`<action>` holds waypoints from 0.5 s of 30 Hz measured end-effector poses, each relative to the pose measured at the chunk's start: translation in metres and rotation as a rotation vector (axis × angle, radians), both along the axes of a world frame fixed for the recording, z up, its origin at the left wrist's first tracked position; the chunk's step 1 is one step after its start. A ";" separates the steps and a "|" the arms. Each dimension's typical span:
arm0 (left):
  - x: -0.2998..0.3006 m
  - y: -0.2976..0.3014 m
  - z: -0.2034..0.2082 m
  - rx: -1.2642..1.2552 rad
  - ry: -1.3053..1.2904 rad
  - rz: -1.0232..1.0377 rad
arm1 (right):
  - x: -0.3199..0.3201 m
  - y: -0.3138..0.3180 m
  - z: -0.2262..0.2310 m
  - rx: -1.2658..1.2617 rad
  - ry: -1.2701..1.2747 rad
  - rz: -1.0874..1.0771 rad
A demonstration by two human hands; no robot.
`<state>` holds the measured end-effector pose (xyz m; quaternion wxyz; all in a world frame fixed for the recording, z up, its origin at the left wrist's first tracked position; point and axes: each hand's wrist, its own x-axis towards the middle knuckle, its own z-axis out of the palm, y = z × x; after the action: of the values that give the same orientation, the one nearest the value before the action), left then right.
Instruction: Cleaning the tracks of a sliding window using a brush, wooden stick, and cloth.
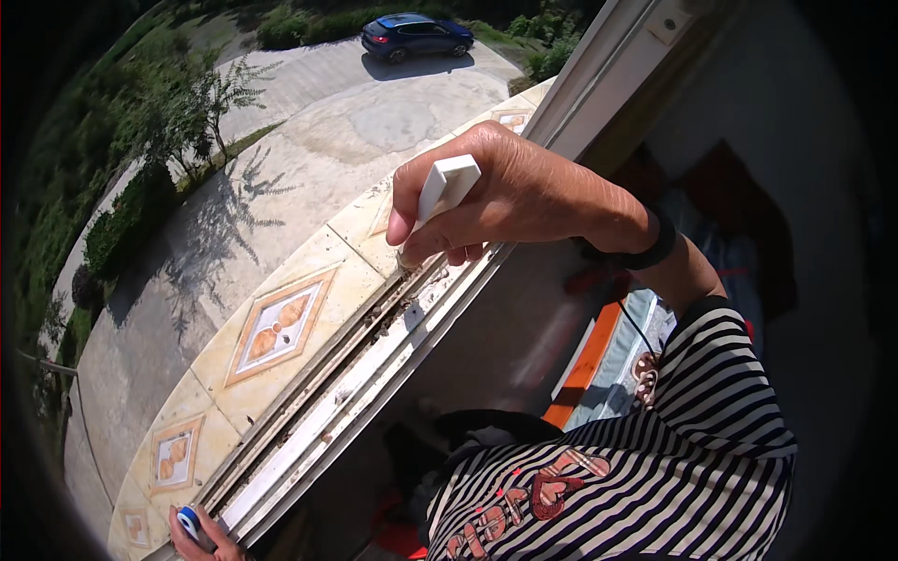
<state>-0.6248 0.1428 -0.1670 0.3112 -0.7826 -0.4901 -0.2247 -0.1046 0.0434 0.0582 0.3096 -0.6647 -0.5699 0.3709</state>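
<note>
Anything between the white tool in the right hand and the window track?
No separate object shows between the white tool in the right hand and the window track. Only loose dirt lies along the track near the hand. The grip hides much of the tool's lower end, so contact is unclear.

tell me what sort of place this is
Probably a home, perhaps an upper floor: a long, white, dirt-strewn window track, a patterned beige tile ledge outside it, and a dark blue car on pale grey concrete below.
</note>
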 end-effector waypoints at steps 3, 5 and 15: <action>0.002 0.000 0.001 0.010 -0.007 -0.007 | 0.029 -0.023 -0.014 0.015 -0.147 -0.092; 0.004 0.001 0.001 0.009 -0.004 -0.009 | 0.028 -0.029 -0.027 -0.041 -0.118 -0.170; 0.005 0.001 0.006 0.037 -0.005 0.002 | 0.024 -0.041 -0.009 0.214 -0.064 -0.251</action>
<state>-0.6194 0.1441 -0.1610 0.3245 -0.7756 -0.4875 -0.2354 -0.0810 0.0020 0.0492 0.4041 -0.7055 -0.5282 0.2451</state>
